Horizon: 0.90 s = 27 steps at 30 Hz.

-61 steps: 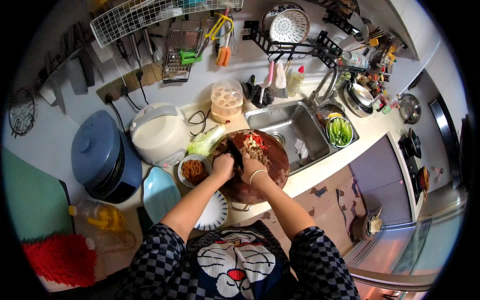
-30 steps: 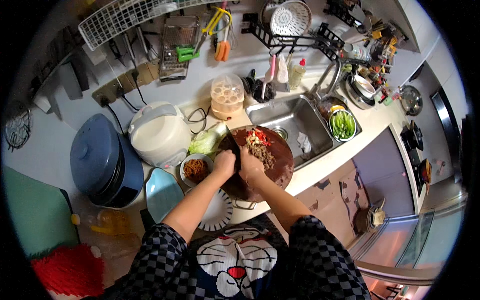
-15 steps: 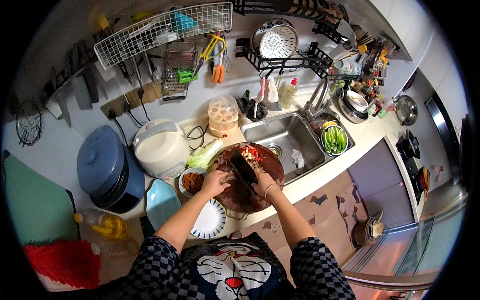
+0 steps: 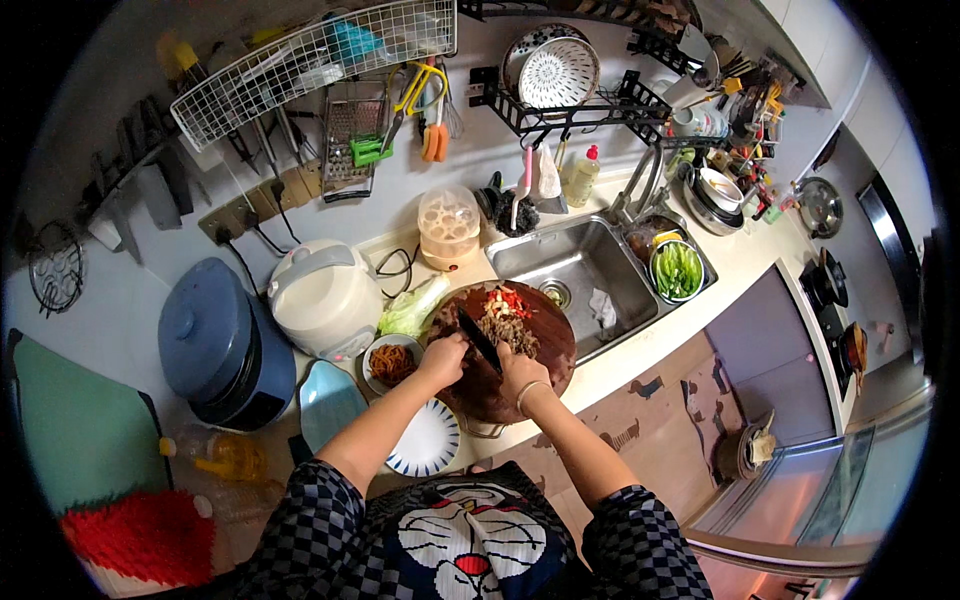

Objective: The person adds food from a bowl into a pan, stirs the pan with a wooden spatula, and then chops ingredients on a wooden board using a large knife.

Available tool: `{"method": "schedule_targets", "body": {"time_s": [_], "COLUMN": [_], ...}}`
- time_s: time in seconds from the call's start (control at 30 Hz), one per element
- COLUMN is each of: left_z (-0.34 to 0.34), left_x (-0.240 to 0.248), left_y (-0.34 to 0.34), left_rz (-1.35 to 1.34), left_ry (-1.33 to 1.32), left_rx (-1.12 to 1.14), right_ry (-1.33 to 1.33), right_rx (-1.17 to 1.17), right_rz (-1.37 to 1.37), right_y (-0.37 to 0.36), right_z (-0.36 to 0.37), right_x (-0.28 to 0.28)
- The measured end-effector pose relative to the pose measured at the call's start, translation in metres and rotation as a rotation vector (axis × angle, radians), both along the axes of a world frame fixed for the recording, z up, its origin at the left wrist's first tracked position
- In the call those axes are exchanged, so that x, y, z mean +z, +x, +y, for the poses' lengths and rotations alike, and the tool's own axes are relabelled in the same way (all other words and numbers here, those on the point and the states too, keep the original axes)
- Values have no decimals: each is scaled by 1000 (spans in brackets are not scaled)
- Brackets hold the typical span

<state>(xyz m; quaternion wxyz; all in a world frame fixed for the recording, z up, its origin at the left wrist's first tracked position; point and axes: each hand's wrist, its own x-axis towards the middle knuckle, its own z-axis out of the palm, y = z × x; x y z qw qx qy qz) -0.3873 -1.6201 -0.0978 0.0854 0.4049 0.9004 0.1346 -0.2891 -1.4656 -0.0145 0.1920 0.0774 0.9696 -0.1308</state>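
My right hand (image 4: 521, 374) is closed on the handle of a dark-bladed cleaver (image 4: 477, 338). Its blade slants up and to the left over a round wooden chopping board (image 4: 548, 368). To the right of the blade lies a heap of finely chopped brown food (image 4: 512, 336), too small to name. Chopped red chilli (image 4: 514, 299) and pale bits like garlic sit at the board's far side. My left hand (image 4: 444, 360) is curled closed at the board's left side, left of the blade; whatever its fingers may hold is hidden.
Left of the board are a bowl of brown strips (image 4: 392, 362), a leafy vegetable (image 4: 413, 308), a striped-rim plate (image 4: 428, 440) and a light-blue dish (image 4: 331, 405). Behind them stands a rice cooker (image 4: 325, 300). A sink (image 4: 570, 262) and a bowl of green peppers (image 4: 677, 270) lie to the right.
The cleaver has turned from showing its broad face to nearly edge-on, uncovering the brown heap on its right. Brown bits seen at my left fingers earlier no longer show; that hand has curled tighter.
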Motion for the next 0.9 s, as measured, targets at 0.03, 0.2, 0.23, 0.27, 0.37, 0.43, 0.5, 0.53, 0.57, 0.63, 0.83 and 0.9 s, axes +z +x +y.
{"method": "schedule_targets", "body": {"time_s": [0.03,0.2,0.23,0.27,0.37,0.43,0.5,0.53,0.57,0.63,0.83,0.9], "left_z": [1,-7,-7,-8,-10,-9,-10,-10,-10,-8,-12,-16], "left_x": [1,2,1,0,-5,-5,-9,-11,-13,-18,-16,-24], "left_y": [-1,-11,-11,-12,-11,-11,-11,-12,-14,-20,-18,-8], "left_rz": [-6,30,32,35,24,-9,-29,-36,-28,-10,48,53], "left_ry": [-34,-59,-32,-7,49,49,95,121,139,171,208,214], "left_rx": [-12,-101,-85,-68,-30,-14,-25,-30,-9,32,-48,-56], "right_ry": [-3,-3,-1,1,-16,-31,-51,-58,-50,-38,-65,-86], "right_rx": [-5,1,-5,-10,-34,-50,-56,-57,-79,-121,-143,-178], "right_rz": [-17,-35,-50,-64,-59,-50,-65,-69,-45,4,17,-68], "right_y": [-1,-5,-9,-12,-20,-24,-24,-25,-28,-31,-24,-14], "right_z": [-1,-17,-18,-19,-22,-23,-22,-22,-22,-25,-24,-28], "right_x": [1,6,1,-1,-3,-3,-14,-19,-24,-33,-37,-33]}}
